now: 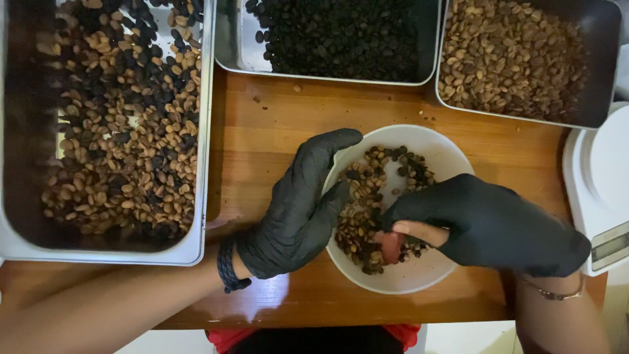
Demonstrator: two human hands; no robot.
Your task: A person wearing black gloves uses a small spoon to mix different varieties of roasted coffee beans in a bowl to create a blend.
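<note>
1. Head view, centre frame: white bowl [438, 152] of mixed beans [364, 210] on wooden table [275, 124]; round, no long axis.
2. Left hand [298, 210], black-gloved, clasps the bowl's left rim.
3. Right hand [488, 224], glove torn at the fingertips, reaches in from the right, pinching among the beans; nearer them.
4. Upper frame: three metal trays [204, 131] of beans; scale [599, 177] at right edge.

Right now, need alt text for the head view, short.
Two black-gloved hands, left hand and right hand, work in a white bowl of mixed coffee beans on a wooden table; three metal trays of beans sit behind.
</note>
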